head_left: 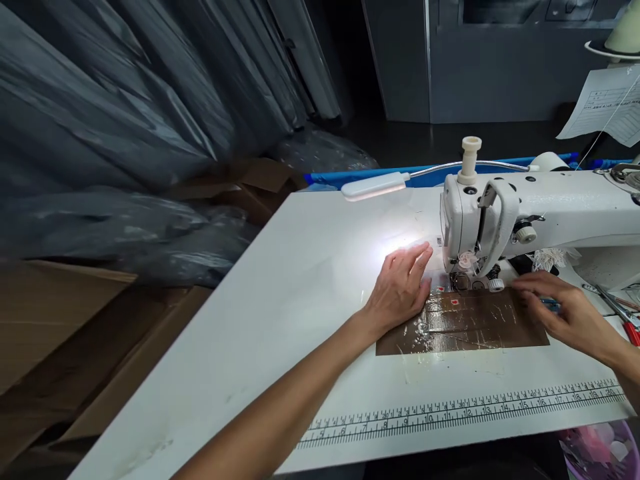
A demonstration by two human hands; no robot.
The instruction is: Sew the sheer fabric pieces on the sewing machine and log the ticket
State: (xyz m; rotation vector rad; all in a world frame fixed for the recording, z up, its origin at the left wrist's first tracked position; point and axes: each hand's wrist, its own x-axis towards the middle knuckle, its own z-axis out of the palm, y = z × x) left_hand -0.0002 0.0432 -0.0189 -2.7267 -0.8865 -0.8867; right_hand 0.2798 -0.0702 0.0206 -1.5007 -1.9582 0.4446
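My left hand (403,283) lies flat, fingers stretched out, on the sewing machine's bed just left of the needle area. Its heel touches the upper left of a shiny brown sheet (475,327), which bears a small red-and-white mark (455,302). Any material beneath the palm is hidden. My right hand (570,310) reaches in from the right, with index finger and thumb apart over the sheet's upper right corner; no held object shows. Above the sheet stands the white sewing machine (560,207). Its presser foot is too small to make out clearly.
A white lamp (375,187) lights the white table (280,313). A printed ruler (465,413) runs along the front edge. Red-handled scissors (631,332) lie at right, above a purple bin (600,453). Cardboard boxes (100,347) and plastic-covered goods (125,100) stand at left.
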